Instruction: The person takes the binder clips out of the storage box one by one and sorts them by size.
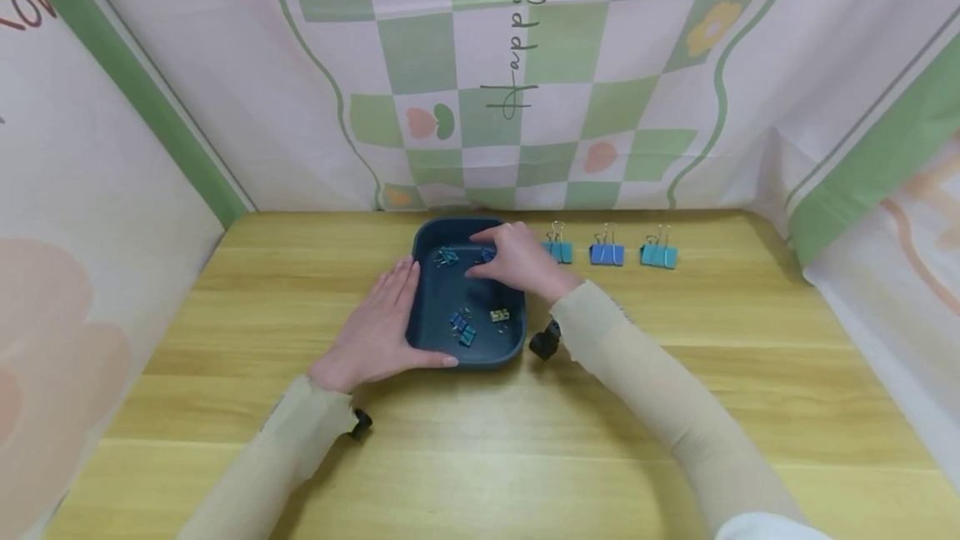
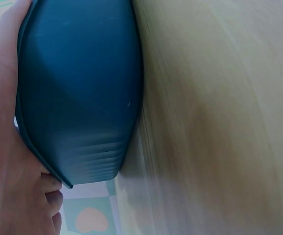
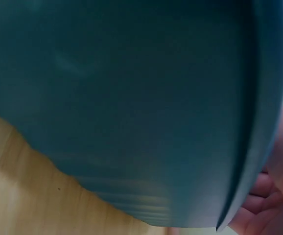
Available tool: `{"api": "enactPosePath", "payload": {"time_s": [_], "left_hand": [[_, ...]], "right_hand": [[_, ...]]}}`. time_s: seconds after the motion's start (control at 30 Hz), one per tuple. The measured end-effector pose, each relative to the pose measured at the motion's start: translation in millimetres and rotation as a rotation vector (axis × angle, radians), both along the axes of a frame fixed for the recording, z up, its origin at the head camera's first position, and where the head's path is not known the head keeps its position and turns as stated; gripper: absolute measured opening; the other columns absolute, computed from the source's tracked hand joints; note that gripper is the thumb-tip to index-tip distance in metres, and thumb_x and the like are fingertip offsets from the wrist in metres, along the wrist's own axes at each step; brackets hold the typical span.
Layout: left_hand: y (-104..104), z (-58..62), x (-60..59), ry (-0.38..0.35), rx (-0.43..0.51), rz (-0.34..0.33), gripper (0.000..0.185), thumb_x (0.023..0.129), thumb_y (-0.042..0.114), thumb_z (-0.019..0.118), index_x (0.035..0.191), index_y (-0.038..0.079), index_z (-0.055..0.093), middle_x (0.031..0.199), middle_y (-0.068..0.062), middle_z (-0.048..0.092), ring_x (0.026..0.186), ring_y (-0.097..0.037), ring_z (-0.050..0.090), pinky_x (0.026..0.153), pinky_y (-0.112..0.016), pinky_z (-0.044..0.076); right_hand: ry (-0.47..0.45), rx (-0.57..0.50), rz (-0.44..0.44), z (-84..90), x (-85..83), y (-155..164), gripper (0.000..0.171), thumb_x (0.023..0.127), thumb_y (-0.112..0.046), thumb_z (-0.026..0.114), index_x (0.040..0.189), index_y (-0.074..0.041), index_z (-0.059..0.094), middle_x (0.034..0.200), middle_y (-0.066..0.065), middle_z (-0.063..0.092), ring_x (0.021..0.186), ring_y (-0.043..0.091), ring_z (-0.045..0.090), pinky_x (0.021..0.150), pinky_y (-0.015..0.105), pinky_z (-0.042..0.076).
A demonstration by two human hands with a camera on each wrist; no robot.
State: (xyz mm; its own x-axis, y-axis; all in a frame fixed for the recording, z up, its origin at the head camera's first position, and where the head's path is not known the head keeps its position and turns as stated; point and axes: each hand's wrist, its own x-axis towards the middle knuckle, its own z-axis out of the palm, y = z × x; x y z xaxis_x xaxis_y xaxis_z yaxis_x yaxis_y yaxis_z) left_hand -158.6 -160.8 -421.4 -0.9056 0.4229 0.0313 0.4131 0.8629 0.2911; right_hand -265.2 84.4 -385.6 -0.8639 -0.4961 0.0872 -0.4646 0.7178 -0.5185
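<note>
Pinching small blue binder clip [image 1: 487, 254] at far end of dark-teal plastic tray [image 1: 438, 307] — right hand [image 1: 521, 261]; left hand [image 1: 378, 327] flat against tray's left wall.

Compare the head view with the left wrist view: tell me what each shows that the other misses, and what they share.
Only the head view shows the tray's inside with small binder clips, the right hand reaching in over one of them, and three larger clips lined up beside the tray. Only the left wrist view shows the tray's outer wall close up, where it meets the tabletop. Both show the dark teal tray, the left hand against its side, and the wooden table.
</note>
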Motion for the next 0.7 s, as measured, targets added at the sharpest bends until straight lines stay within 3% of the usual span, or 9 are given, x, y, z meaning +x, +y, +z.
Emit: {"api": "enactPosePath", "payload": {"time_s": [0.2, 0.57, 0.7], "left_hand": [[-0.1, -2.1, -0.7, 0.004, -0.003, 0.001, 0.142, 0.068, 0.099, 0.047, 0.162, 0.004, -0.001, 0.170, -0.012, -0.002, 0.154, -0.019, -0.005, 0.124, -0.039, 0.005], [-0.8, -0.4, 0.5, 0.000, 0.008, -0.002, 0.143, 0.068, 0.099, 0.048, 0.162, 0.004, -0.002, 0.169, -0.011, -0.002, 0.154, -0.019, -0.004, 0.124, -0.039, 0.006], [-0.8, -0.6, 0.2, -0.002, 0.009, -0.001, 0.143, 0.068, 0.099, 0.048, 0.162, 0.004, -0.001, 0.169, -0.011, -0.002, 0.154, -0.018, -0.005, 0.124, -0.039, 0.006]], "right_hand": [[-0.022, 0.035, -0.027, -0.8, -1.2, -2.7, 0.056, 0.084, -0.026, 0.087, 0.129, 0.001, 0.069, 0.126, 0.018, 0.068, 0.109, 0.028, 0.069, 0.093, 0.040, 0.056], [0.005, 0.146, 0.020, -2.4, 1.2, -5.8, 0.048, 0.089, -0.023, 0.082, 0.129, 0.001, 0.069, 0.119, 0.016, 0.072, 0.095, 0.024, 0.071, 0.087, 0.040, 0.058], [0.020, 0.177, 0.047, -3.0, 1.3, -6.2, 0.048, 0.090, -0.024, 0.081, 0.129, 0.001, 0.069, 0.120, 0.017, 0.071, 0.100, 0.026, 0.070, 0.089, 0.041, 0.057]]}}
